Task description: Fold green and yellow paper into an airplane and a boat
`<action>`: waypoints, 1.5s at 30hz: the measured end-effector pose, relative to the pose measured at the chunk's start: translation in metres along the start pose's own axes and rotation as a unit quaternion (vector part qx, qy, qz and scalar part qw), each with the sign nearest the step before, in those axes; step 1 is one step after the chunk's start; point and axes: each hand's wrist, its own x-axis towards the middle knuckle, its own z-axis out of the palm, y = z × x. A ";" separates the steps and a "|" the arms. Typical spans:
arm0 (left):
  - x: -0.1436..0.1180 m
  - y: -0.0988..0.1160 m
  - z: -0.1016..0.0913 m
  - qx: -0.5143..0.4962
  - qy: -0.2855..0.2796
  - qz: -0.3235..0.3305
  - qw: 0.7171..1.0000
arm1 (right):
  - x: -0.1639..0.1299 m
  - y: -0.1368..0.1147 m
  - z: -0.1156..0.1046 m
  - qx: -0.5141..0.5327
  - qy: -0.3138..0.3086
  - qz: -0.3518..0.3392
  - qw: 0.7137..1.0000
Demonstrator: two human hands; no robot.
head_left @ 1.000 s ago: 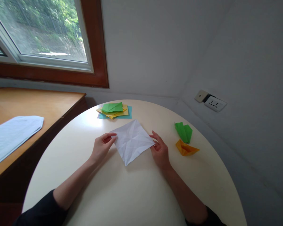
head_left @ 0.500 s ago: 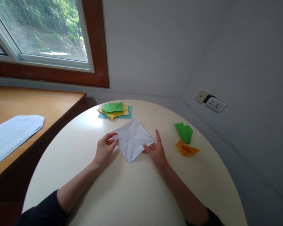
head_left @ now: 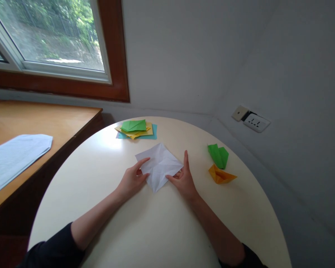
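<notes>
The left hand [head_left: 131, 183], half curled, held the creased white paper [head_left: 159, 162] at its lower-left edge; the right hand [head_left: 185, 184], forefinger raised, pinched its lower-right edge.

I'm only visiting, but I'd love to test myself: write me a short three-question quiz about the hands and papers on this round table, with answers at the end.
1. Multiple choice: what do the left hand and the right hand both touch?
A) the window frame
B) the white sheet
C) the wall socket

2. True or false: the orange folded paper lies nearer the person than the green folded paper beside it.

3. Short answer: what colour is the topmost piece of the paper stack at the far side of the table?

Key: 1. B; 2. True; 3. Green.
</notes>
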 end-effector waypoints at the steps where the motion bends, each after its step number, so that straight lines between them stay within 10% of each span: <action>1: 0.000 0.001 0.000 0.020 0.001 0.001 1.000 | -0.001 0.001 0.000 -0.014 -0.005 0.001 1.000; 7: 0.000 0.004 0.000 0.108 -0.001 0.036 0.994 | -0.002 0.013 -0.003 -0.174 -0.014 -0.102 0.979; 25: -0.003 -0.009 0.001 0.250 -0.072 0.156 0.953 | -0.002 0.009 -0.006 -0.517 -0.054 -0.394 0.758; 45: -0.008 -0.003 0.007 0.330 -0.156 0.203 0.908 | -0.002 0.010 -0.004 -0.516 -0.079 -0.423 0.740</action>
